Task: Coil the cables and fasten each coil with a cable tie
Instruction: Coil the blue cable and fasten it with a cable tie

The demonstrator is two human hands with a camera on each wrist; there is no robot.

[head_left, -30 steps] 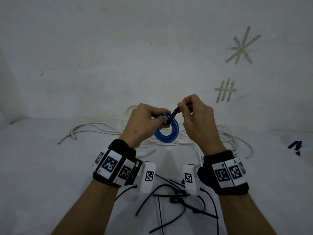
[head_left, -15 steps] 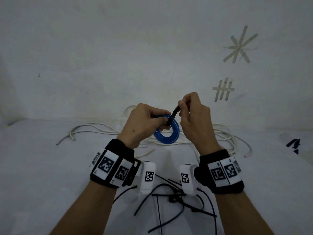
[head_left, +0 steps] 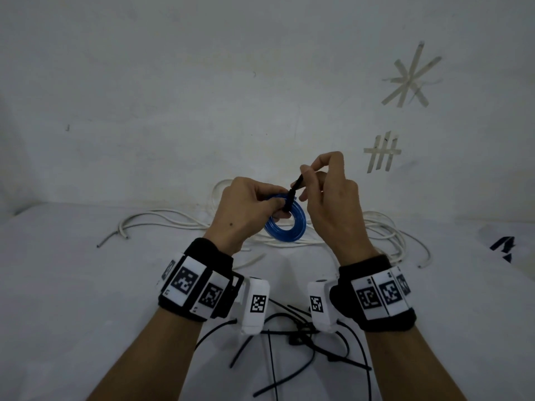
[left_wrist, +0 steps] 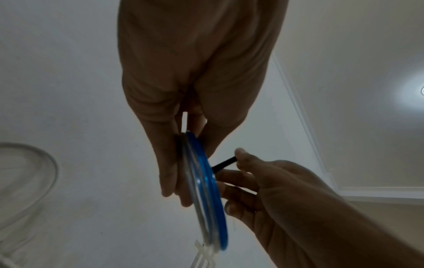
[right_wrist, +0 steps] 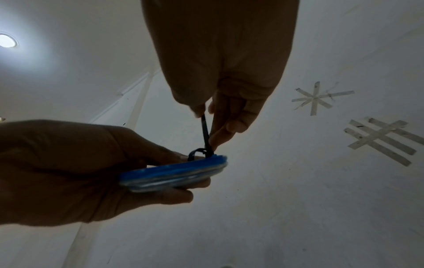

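A small coil of blue cable (head_left: 285, 227) (left_wrist: 207, 183) (right_wrist: 174, 174) is held up over the white table. My left hand (head_left: 254, 211) grips the coil's upper rim between thumb and fingers. A black cable tie (head_left: 293, 192) (right_wrist: 205, 137) is looped round that rim, and its tail stands up from the coil. My right hand (head_left: 327, 195) pinches the tail (left_wrist: 223, 165) between thumb and forefinger, just above the coil. The loop (right_wrist: 197, 154) still stands slack off the cable.
Loose white cables (head_left: 179, 222) lie tangled across the table behind my hands, reaching right (head_left: 396, 241). Several spare black cable ties (head_left: 292, 334) lie scattered on the table under my wrists. Tape marks (head_left: 411, 79) are stuck on the wall behind. A dark mark (head_left: 502, 246) sits at far right.
My right hand has drawn the tie's tail up and away from the coil, so more of the tail shows. The left hand keeps its grip on the coil.
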